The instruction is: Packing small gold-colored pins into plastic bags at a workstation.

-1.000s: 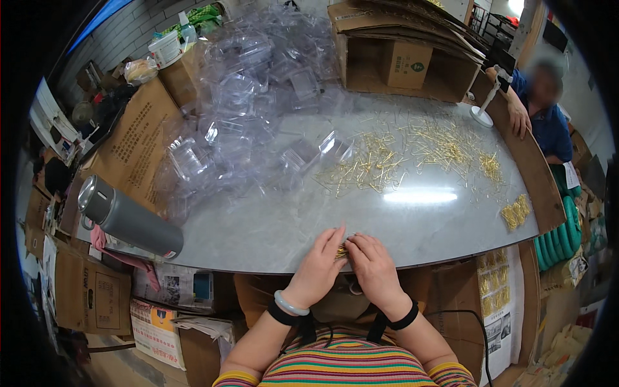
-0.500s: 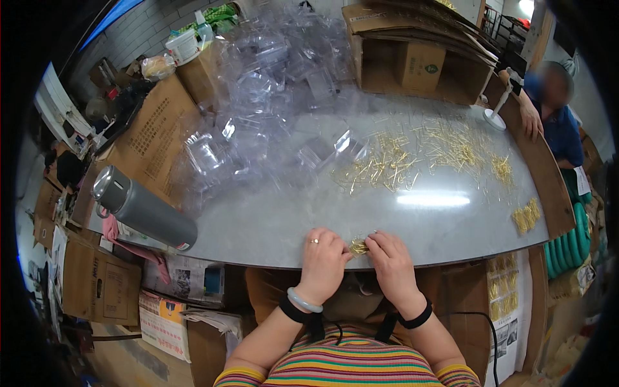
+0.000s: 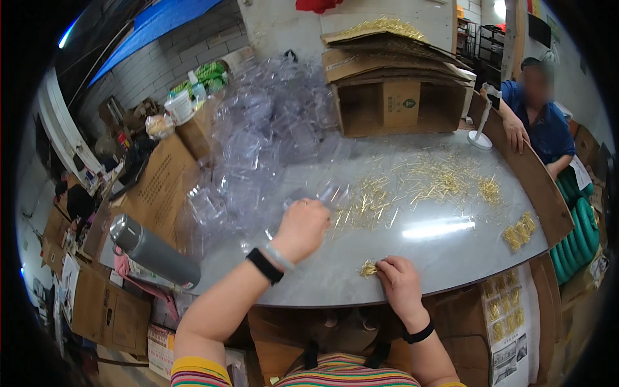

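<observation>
My right hand (image 3: 401, 282) is closed, its thumb and fingertips pinching a small bunch of gold wire hooks (image 3: 369, 268) just above the near part of the grey tabletop. Farther out to the left, my left hand (image 3: 302, 226) reaches over the table, next to the clear plastic boxes (image 3: 258, 138) and the near-left end of the loose gold hooks (image 3: 367, 205). Its fingers point away and are mostly hidden behind the back of the hand, so what they hold, if anything, does not show.
A grey metal bottle (image 3: 155, 251) stands at the left edge. An open cardboard box (image 3: 361, 109) and a white stand (image 3: 480, 138) are at the back. Packed bundles of hooks (image 3: 519, 232) lie at the right, by a cardboard side wall (image 3: 548, 206). A person (image 3: 545, 122) sits beyond it.
My left hand has left the bunch of hooks and moved forward to the plastic boxes. My right hand keeps the bunch, slightly farther right. The view has tilted up.
</observation>
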Demonstrator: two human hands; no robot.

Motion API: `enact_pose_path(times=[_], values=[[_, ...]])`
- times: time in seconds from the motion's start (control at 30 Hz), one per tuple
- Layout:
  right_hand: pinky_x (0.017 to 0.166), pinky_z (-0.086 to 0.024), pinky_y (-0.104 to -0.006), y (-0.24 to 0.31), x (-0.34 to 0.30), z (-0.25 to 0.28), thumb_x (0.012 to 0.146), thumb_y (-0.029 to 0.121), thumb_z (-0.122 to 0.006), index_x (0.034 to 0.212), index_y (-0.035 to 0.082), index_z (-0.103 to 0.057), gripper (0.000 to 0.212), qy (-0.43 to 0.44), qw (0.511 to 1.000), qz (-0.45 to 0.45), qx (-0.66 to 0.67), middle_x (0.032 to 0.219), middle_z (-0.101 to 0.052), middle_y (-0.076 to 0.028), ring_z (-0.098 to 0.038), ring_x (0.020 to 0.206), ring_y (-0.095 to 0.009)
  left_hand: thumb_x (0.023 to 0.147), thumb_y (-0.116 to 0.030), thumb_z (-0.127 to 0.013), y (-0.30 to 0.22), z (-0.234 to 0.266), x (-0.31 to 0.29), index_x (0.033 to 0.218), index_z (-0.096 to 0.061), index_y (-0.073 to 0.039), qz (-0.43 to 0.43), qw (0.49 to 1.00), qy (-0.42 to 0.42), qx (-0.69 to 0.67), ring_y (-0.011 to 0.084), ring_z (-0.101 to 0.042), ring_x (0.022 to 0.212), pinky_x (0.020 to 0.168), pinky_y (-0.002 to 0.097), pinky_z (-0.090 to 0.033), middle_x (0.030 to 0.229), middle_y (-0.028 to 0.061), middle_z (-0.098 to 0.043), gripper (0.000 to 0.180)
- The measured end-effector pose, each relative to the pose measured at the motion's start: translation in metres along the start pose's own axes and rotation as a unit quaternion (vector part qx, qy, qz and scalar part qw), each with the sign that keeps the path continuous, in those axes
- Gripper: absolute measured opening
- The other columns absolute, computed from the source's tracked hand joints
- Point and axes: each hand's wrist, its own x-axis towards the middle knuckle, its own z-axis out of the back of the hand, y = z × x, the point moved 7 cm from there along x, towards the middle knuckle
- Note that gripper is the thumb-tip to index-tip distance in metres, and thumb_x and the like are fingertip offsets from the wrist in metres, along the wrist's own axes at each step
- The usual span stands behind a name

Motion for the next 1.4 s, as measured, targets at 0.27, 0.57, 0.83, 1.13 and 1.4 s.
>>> enact_pose_path(times=[0.27,0.57,0.83,1.13,1.4], values=[[0.083,-0.051,-0.0409,-0.002,-0.001,0.006,0.081,0.008,-0.07,0.099,0.005,-0.066,0.019,-0.018,0.999,-0.007,0.051,0.098,-0.063,-0.011,-0.062,0.094,-0.031,0.08,-0.036,-0.067,0.049,-0.081,0.084,0.087,-0.075,-0.007,0.113,0.988,0.056,0.084,0.0359,-0.068,0.085,0.082,0.0444,-0.053,0.087,0.0183,-0.072,0.031],[0.09,-0.051,-0.0394,-0.005,-0.006,0.011,0.082,0.005,-0.065,0.106,0.005,-0.064,0.023,-0.039,0.998,-0.036,0.045,0.109,-0.062,-0.011,-0.06,0.105,-0.031,0.082,-0.02,-0.062,0.045,-0.06,0.09,0.085,-0.071,-0.006,0.066,0.989,0.01,0.136,0.0335,-0.067,0.089,0.086,0.0463,-0.046,0.089,0.0172,-0.071,0.017],[0.095,-0.05,-0.0397,-0.005,-0.007,0.011,0.08,0.003,-0.065,0.109,0.005,-0.065,0.029,-0.051,0.998,-0.04,0.024,0.117,-0.06,-0.014,-0.059,0.111,-0.033,0.086,-0.01,-0.064,-0.008,0.009,0.009,0.088,-0.062,-0.004,-0.08,0.988,-0.113,0.065,0.0359,-0.058,0.092,0.084,0.0464,-0.045,0.09,0.015,-0.062,0.006],[0.087,-0.051,-0.0376,0.075,0.006,0.006,0.085,0.013,-0.069,0.112,0.01,-0.065,0.028,0.0,0.991,0.096,0.096,0.117,-0.062,-0.009,-0.06,0.101,-0.03,0.089,-0.008,-0.065,-0.011,-0.039,-0.126,0.125,-0.06,-0.005,0.004,0.999,0.016,-0.029,0.0462,-0.048,0.126,0.108,0.0527,-0.036,0.137,0.0235,-0.051,0.037],[0.078,-0.052,-0.0396,0.1,-0.015,-0.056,0.091,0.02,-0.068,0.106,0.007,-0.067,0.019,0.123,0.969,0.064,0.205,0.1,-0.063,-0.01,-0.062,0.09,-0.029,0.093,-0.003,-0.06,-0.006,-0.046,-0.185,0.13,-0.053,0.0,0.095,0.909,-0.219,-0.341,0.0452,-0.047,0.125,0.106,0.0492,-0.04,0.135,0.0267,-0.05,0.038]])
